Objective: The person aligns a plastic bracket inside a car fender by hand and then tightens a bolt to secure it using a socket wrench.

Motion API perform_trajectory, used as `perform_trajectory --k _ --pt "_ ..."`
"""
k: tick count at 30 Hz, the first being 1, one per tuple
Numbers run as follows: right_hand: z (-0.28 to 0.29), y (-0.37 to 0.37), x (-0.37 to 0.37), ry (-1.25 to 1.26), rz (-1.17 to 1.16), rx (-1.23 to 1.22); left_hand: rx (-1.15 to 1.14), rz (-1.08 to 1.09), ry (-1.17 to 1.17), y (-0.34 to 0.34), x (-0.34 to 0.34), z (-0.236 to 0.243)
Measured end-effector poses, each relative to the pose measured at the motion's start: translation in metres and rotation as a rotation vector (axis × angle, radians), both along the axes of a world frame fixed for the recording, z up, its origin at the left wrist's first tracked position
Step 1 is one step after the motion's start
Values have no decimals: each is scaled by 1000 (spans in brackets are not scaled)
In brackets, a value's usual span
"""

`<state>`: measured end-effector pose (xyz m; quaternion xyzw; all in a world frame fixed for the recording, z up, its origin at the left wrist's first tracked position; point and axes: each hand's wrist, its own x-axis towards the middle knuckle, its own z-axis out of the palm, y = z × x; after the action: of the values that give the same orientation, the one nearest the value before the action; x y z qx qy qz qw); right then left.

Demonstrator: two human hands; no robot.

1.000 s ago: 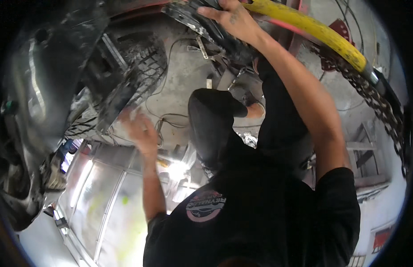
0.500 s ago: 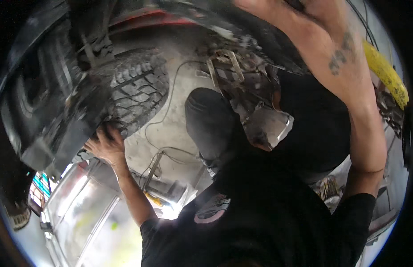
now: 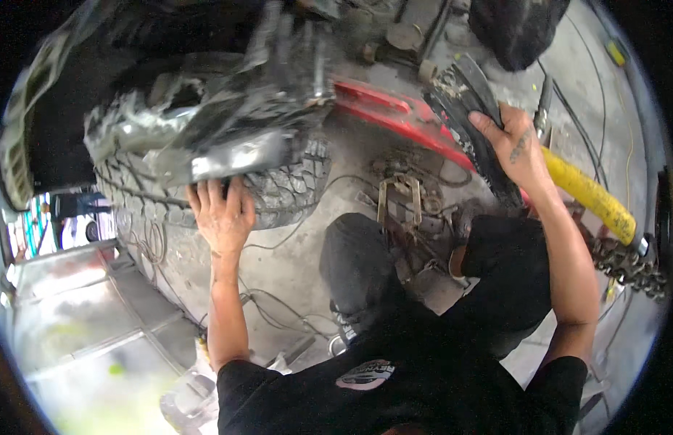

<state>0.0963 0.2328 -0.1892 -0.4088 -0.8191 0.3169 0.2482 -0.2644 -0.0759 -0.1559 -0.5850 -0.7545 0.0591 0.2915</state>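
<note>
My left hand (image 3: pixel 224 217) has its fingers curled under the shiny lower edge of a dark, motion-blurred vehicle panel (image 3: pixel 238 156). Just behind it is a large knobby tire (image 3: pixel 289 192). My right hand (image 3: pixel 521 152) grips a black curved strip of trim or panel (image 3: pixel 467 109), thumb on top and fingers hidden beneath. The strip is scuffed and slants down over a red floor jack arm (image 3: pixel 402 119). Whether the strip and the blurred panel are one piece, I cannot tell.
Between my knees and the jack lie metal brackets (image 3: pixel 418 203) and parts on the concrete floor. Cables (image 3: pixel 278 308) loop near the tire. At right are a yellow bar (image 3: pixel 594 196) and a heavy chain (image 3: pixel 630 268). A glossy panel (image 3: pixel 83 319) stands at lower left.
My right hand has come down from the upper edge of view, and the black strip in it now shows. The view has shifted, uncovering more of the tire and the red jack.
</note>
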Motion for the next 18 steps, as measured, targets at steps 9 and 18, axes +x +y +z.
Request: perform_trajectory --k 9,18 --pt "-50 22 -32 55 72 230 31 -56 -76 0 -8 10" --pt "-24 7 -45 36 78 50 76 -59 -102 -13 -7 13"
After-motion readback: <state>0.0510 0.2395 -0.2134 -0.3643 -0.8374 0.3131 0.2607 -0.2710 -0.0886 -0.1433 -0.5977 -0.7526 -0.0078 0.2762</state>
